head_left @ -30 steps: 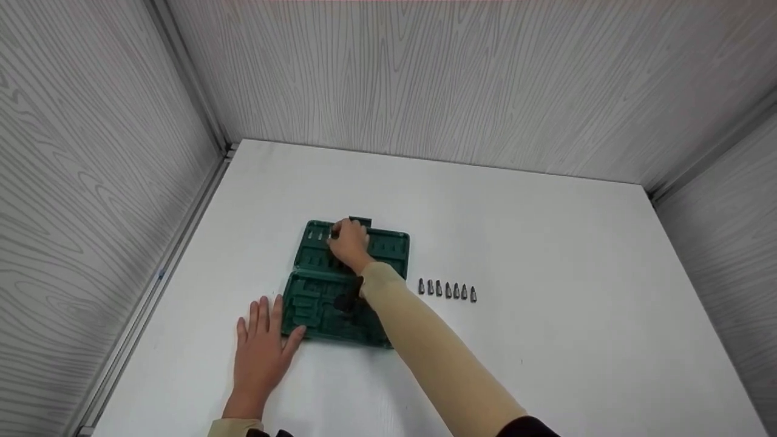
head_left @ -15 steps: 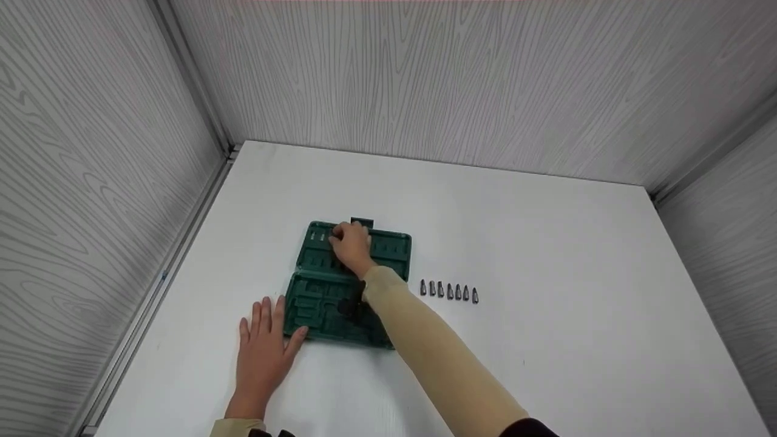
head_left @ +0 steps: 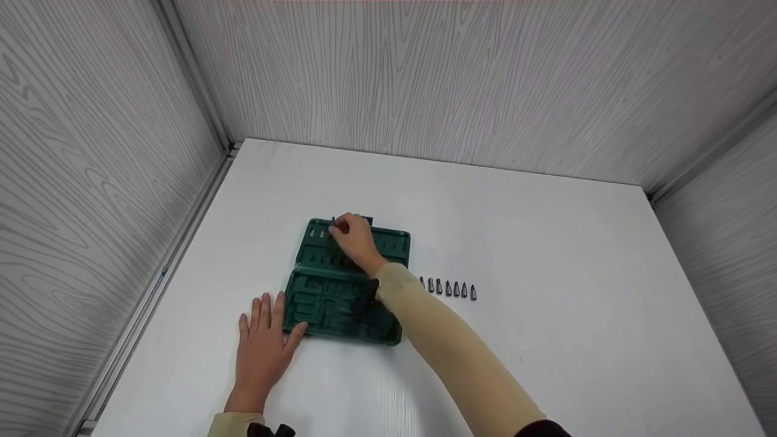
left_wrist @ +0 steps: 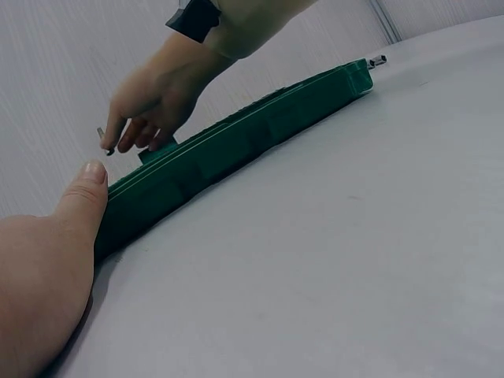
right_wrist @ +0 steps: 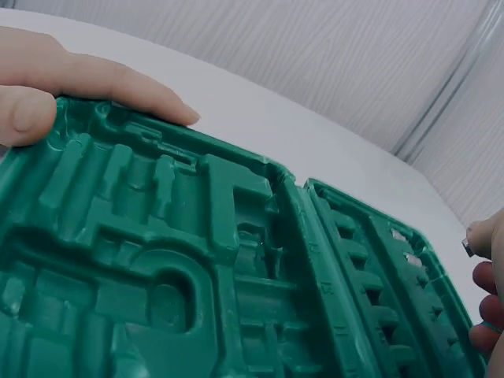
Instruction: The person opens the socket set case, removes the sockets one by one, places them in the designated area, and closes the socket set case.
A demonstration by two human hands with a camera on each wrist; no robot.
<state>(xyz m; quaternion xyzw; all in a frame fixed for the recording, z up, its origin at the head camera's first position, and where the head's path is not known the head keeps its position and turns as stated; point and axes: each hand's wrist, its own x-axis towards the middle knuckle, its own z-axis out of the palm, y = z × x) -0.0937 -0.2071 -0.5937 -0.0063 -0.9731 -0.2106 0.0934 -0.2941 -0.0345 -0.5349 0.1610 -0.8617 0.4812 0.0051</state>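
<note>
A green plastic bit case (head_left: 322, 331) lies unfolded on the white table. My right hand (head_left: 357, 238) is over its far half, pinching a small metal screwdriver bit (head_left: 333, 221) between thumb and fingertips. In the left wrist view that bit (left_wrist: 101, 135) stands clear above the case rim. Two other bits (right_wrist: 413, 259) sit in slots in the far half, left of the hand. My left hand (head_left: 260, 349) lies flat with fingers spread, its thumb and forefinger against the near left corner of the case. The right forearm hides part of the case's right side.
Several metal bits (head_left: 456, 289) stand in a row on the table, right of the case; the right sleeve (head_left: 437, 321) partly covers the leftmost. Pale wood-grain panels (head_left: 425, 79) enclose the table at the back and sides. A latch tab (head_left: 368, 219) sticks out at the case's far edge.
My right hand has lifted slightly up from the slots, bringing a bit into sight at its fingertips. The right forearm has shifted a little right. The left hand stays in place.
</note>
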